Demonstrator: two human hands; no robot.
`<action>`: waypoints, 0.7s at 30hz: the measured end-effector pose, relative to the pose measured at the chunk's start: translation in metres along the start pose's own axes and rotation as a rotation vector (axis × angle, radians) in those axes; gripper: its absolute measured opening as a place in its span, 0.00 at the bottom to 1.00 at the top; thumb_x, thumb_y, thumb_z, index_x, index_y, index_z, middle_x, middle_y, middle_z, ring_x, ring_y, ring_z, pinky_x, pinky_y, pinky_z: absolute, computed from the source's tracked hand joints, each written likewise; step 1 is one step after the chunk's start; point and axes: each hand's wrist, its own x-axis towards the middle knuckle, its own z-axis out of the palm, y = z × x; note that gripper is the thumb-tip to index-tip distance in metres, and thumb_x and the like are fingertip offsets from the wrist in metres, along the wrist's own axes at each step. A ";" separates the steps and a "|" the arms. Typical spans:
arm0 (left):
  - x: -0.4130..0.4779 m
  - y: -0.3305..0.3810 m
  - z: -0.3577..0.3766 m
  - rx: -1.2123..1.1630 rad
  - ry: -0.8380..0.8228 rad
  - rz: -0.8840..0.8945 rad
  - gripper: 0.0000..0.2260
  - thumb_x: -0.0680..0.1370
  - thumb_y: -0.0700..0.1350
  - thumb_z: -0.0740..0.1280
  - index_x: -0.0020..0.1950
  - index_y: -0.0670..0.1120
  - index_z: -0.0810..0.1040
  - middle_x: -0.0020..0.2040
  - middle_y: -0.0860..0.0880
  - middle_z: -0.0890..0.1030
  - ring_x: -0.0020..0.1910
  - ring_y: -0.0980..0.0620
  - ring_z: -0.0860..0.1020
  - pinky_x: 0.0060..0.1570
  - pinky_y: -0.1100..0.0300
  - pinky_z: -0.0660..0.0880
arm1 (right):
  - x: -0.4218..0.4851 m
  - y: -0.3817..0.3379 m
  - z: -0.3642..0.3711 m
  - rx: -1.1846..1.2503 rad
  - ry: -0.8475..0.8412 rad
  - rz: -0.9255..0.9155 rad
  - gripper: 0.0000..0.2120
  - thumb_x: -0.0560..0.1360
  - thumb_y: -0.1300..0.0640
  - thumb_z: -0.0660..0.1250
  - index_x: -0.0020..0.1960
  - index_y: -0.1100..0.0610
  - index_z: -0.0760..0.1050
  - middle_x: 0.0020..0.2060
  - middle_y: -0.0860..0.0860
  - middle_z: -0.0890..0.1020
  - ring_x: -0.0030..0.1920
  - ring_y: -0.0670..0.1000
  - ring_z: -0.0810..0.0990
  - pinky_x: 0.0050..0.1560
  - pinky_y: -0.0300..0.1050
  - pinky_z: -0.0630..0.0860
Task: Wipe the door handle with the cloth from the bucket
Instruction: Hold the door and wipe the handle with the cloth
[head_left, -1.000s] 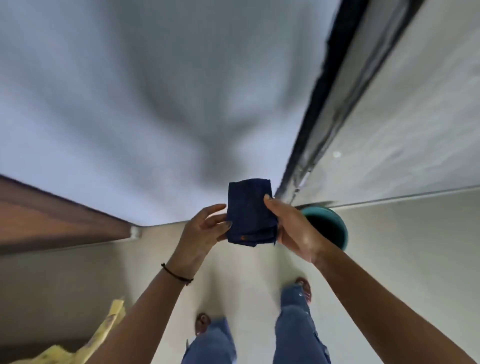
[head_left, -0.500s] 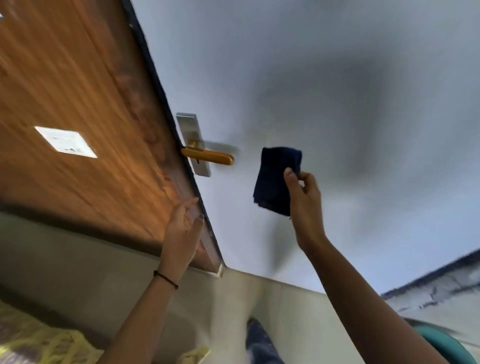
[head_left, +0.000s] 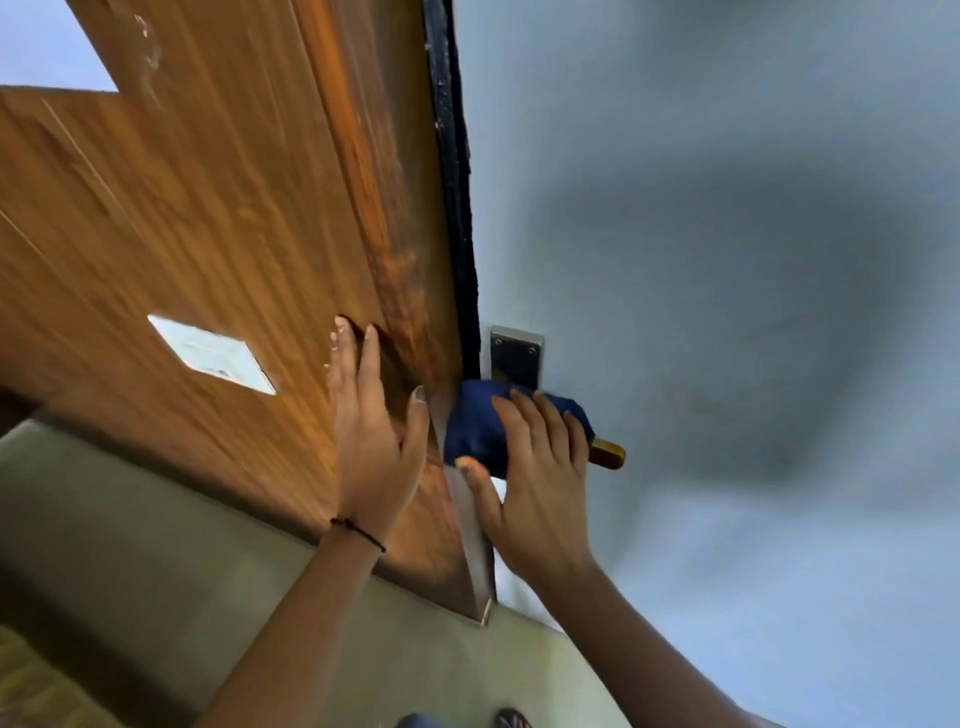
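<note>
on the door, cloth-wrapped handle (head_left: 607, 453) under right hand (head_left: 540, 483), tip rightward-down

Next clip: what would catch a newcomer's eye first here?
The right hand wraps a dark blue cloth around the brass lever door handle, whose tip pokes out at centre. Just left, the left hand lies flat against the brown wooden door.

Two hands are in view: one left hand (head_left: 371, 441) and one right hand (head_left: 537, 483). There is one blue cloth (head_left: 480, 426), one door handle (head_left: 607, 453) with only its golden tip showing, one metal backplate (head_left: 515, 356), one wooden door (head_left: 223, 223), one pale rectangular label (head_left: 210, 354) on it, and one thin dark wristband (head_left: 358, 531).
</note>
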 end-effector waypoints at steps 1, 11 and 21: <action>0.003 -0.007 0.003 0.027 0.005 0.037 0.29 0.78 0.46 0.60 0.76 0.43 0.53 0.78 0.42 0.50 0.78 0.48 0.46 0.76 0.44 0.49 | 0.004 -0.002 0.007 -0.090 0.009 -0.008 0.24 0.79 0.39 0.49 0.67 0.51 0.67 0.65 0.54 0.78 0.66 0.57 0.73 0.68 0.55 0.60; 0.041 -0.061 0.015 0.078 0.038 0.572 0.31 0.79 0.53 0.54 0.77 0.52 0.41 0.77 0.53 0.34 0.76 0.52 0.35 0.74 0.50 0.34 | 0.010 -0.009 0.026 -0.383 0.266 0.225 0.16 0.77 0.50 0.63 0.61 0.55 0.78 0.58 0.56 0.80 0.58 0.59 0.75 0.62 0.53 0.65; 0.047 -0.080 0.016 0.144 0.053 0.743 0.31 0.79 0.55 0.53 0.78 0.49 0.43 0.78 0.49 0.35 0.76 0.48 0.35 0.73 0.49 0.33 | 0.022 -0.043 0.036 -0.411 0.371 0.535 0.14 0.76 0.55 0.61 0.60 0.56 0.76 0.56 0.55 0.79 0.58 0.59 0.75 0.62 0.54 0.68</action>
